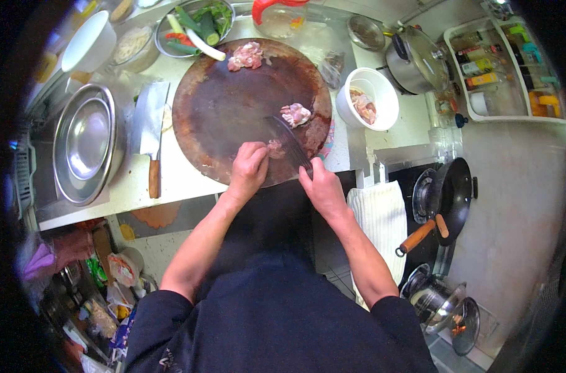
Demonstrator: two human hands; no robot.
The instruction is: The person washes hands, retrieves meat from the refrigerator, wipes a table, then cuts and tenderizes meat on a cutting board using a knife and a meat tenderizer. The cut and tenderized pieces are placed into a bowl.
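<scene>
My right hand (325,186) grips a dark-bladed kitchen knife (287,140) near the front edge of a round wooden chopping board (236,107). The blade points away from me and to the left. With curled fingers, my left hand (250,165) pinches a small piece of raw meat (276,148) just left of the blade. Beyond the knife lies a larger lump of raw meat (295,114). A pile of cut meat (245,57) rests at the board's far side. More meat pieces (363,106) are inside a white plastic tub (390,100) to the right.
A cleaver (151,119) and nested steel bowls (89,140) lie left of the board. Behind it stands a colander of vegetables (196,28). A lidded pot (416,60) is at the far right, with a wok (453,200) on the stove nearer me. A towel (381,224) hangs beside my right arm.
</scene>
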